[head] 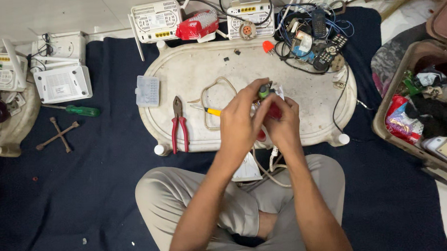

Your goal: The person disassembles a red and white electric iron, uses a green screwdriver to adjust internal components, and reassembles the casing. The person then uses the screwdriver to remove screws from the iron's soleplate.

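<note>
My left hand (240, 117) grips a green-handled screwdriver (264, 91), whose handle top shows above my fingers. Close against it, my right hand (283, 121) holds a small red and white electrical part (274, 110); a white cord (273, 161) hangs from it toward my lap. Both hands are over the near edge of an oval white tray table (311, 95). Most of the held part is hidden by my fingers.
On the tray lie red-handled pliers (179, 123), a yellow-handled tool (208, 110), a loop of beige wire (210, 94) and a clear parts box (147, 90). White routers (156, 20), tangled cables and remotes (325, 50) line the far side. A green screwdriver (79, 110), a cross wrench (58, 135), a cluttered crate (421, 104).
</note>
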